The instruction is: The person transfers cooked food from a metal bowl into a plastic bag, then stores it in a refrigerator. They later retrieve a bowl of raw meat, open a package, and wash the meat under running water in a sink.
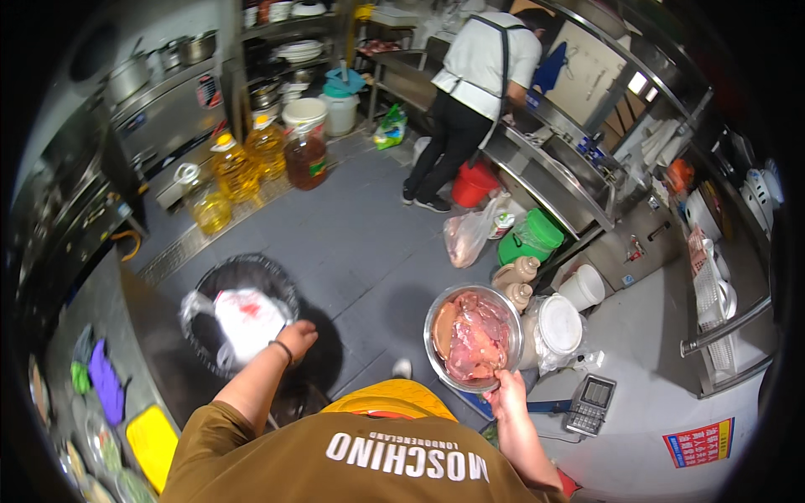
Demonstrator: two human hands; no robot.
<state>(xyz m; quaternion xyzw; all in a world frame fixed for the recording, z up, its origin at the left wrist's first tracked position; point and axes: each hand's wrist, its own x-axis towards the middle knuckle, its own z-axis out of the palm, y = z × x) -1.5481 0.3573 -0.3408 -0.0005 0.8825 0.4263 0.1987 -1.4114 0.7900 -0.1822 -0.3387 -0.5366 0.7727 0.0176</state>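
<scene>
My right hand grips the near rim of a round stainless steel bowl filled with raw pinkish meat. Well to the left, my left hand is beside the right edge of a waste bin lined with a black bag. Its fingers are curled, and whether they hold anything cannot be told. Inside the bin lies a white plastic sheet or bag with red marks, near that hand. A clear crumpled bag hangs at the bin's left rim.
A co-worker bends over the steel sink counter. Oil jugs line the back left. Right of the bowl are a white lidded bucket and a scale display. A counter with a yellow board runs along the left.
</scene>
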